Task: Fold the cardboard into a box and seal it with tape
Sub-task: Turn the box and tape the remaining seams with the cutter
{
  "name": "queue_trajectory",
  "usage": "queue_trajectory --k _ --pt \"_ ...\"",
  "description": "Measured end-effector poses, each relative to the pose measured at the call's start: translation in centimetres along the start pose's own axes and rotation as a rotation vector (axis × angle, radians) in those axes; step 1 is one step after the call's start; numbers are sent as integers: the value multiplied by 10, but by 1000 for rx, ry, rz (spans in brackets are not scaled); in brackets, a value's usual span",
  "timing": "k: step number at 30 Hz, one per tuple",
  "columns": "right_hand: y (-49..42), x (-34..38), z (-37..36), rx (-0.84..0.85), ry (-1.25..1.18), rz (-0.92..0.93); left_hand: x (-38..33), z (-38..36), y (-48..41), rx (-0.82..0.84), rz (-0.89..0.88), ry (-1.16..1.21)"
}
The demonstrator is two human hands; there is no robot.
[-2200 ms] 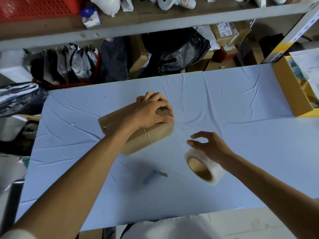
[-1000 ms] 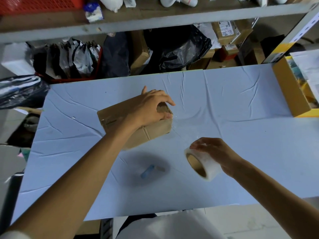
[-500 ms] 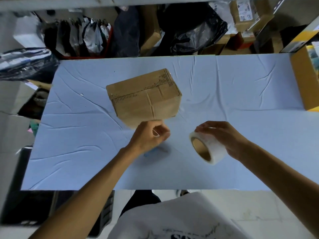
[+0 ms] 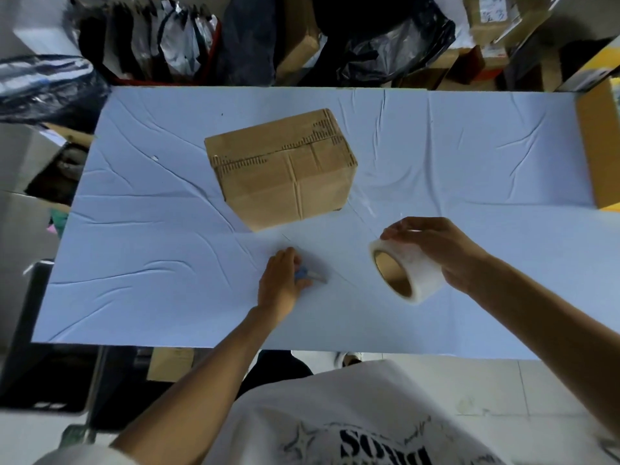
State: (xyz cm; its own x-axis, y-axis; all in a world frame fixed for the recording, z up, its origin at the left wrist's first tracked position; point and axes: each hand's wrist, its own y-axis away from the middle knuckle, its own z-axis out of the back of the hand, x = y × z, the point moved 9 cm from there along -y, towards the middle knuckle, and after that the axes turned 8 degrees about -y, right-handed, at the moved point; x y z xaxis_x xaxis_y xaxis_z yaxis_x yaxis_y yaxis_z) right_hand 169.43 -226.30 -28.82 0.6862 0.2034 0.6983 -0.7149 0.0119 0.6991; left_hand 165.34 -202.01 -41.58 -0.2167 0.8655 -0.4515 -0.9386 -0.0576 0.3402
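Cardboard box (image 4: 281, 172) sits folded shut on the pale blue table cover (image 4: 151, 229), turned at a slant to the table edges, a little left of centre and toward the far edge. No hand on it. Glossy tape shows along its top right corner and down the right end.

Left hand (image 4: 280, 283) is palm down on the cover, near side of the box and apart from it, fingers curled onto a small blue cutter (image 4: 307, 274); the cutter's pale tip pokes out to the right of the fingers. Whether it is gripped or just covered, cannot tell.

Right hand (image 4: 436, 253) is closed around a roll of clear tape (image 4: 404, 273), fingers over the top, thumb side at the roll's far rim; cardboard core faces left and toward the camera. A thin clear strand of tape runs from the roll up toward the box's near right corner (faint, hard to trace fully).

Open room: wide bare cover left of the box and along the near edge under the left forearm; more bare cover between the box and the yellow carton (image 4: 599, 146) at the far right edge. Far edge is backed by dark bags (image 4: 385, 38) and stacked cartons below the table level.
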Motion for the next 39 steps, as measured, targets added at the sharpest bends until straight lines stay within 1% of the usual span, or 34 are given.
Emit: queue_trajectory --k 7,9,12,15,19,24,28,33,39 --pt "-2 -1 0 12 25 -23 -7 -5 -5 34 -24 -48" --pt "-1 2 0 9 48 -21 -13 1 -3 56 -34 7" --pt "1 7 3 -12 68 -18 -39 28 1 83 -159 147" --pt "5 13 4 -26 72 -19 -67 79 6 12 -261 246" --pt "11 21 5 -27 42 -1 -105 143 7 -156 -345 346" --pt "14 25 5 -14 7 6 -151 177 -7 -347 -380 273" --pt "14 24 6 -12 -11 16 -172 176 -17 -380 -398 240" --pt "15 24 5 6 -14 23 -174 172 -22 -380 -409 223" --pt "16 26 1 41 5 40 -177 173 -22 -425 -414 163"
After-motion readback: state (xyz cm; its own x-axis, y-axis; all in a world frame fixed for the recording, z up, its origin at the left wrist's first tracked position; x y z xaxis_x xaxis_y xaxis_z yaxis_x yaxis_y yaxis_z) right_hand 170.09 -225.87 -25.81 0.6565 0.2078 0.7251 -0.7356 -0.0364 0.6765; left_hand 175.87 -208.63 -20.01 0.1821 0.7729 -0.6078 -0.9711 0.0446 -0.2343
